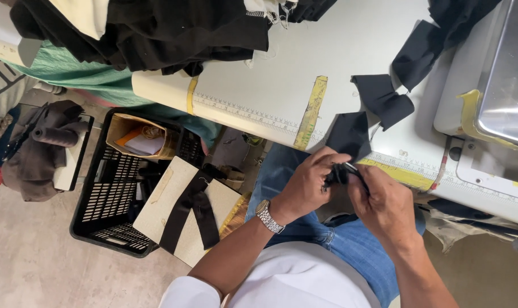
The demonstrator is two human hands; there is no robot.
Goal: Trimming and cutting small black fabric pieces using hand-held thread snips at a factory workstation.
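The left hand (310,177) and the right hand (381,199) meet in front of the near edge of the pale desk (350,51), above the lap in blue jeans (350,245). Both hands are pinched on a small piece of black fabric (347,140); the fingers are closed on its bunched lower end, and its upper part stands up over the desk edge. A silver metal wristwatch (268,217) sits on the left wrist.

On the desk, just beside the held piece, lies a folded strip of black fabric (382,98), and another black piece (421,54) lies further up, near the grey sewing machine (501,80) at the right. Yellow measuring tape (311,111) is stuck on the desk surface. A heap of dark cloth (156,28) covers the far left part of the desk.

On the floor at the left stands a black plastic crate (108,199). A beige cardboard sheet (173,211) leans over it, with two black fabric strips (193,205) lying on the sheet.
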